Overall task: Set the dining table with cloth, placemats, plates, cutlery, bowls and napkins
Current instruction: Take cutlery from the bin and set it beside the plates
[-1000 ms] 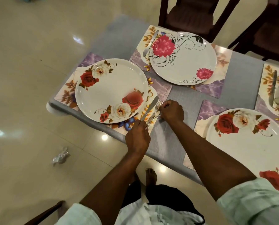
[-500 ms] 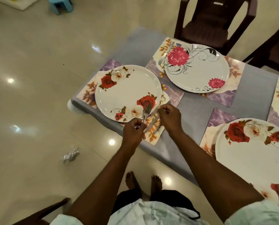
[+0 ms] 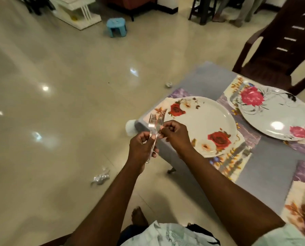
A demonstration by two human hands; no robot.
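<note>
Off the table now, both hands [image 3: 158,139] (raised) grip forks [image 3: 155,125].

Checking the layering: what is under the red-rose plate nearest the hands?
A floral placemat lies under the red-rose plate, on the grey tablecloth. The plate covers the placemat's middle.
</note>
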